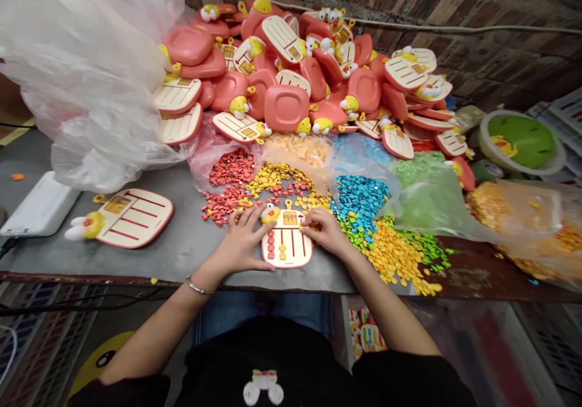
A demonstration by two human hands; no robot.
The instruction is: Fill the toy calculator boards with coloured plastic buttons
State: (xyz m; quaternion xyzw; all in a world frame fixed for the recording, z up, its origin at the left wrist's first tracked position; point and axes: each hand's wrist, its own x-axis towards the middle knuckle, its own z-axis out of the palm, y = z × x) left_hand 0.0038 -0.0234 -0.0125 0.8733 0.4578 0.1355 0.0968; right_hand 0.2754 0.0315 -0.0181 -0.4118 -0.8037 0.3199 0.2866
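A cream toy board (297, 260) with a red rim, slots and a yellow duck head lies in front of me at the table's edge. My left hand (240, 240) holds it from the left, thumb along the lower edge and fingers by the duck head. Several red pieces (271, 246) line the leftmost slot, and yellow pieces (282, 253) sit in the one beside it. At the board's upper right, my right hand (326, 231) pinches a small yellow piece, partly hidden by the fingertips, close to the slot tops.
Behind the board lie loose red pieces (227, 195), blue pieces (359, 198) and yellow pieces (395, 252), spilling from plastic bags. A large heap of boards (286, 108) rises against the brick wall. Another board (136, 219) and a white box (42, 204) lie at left.
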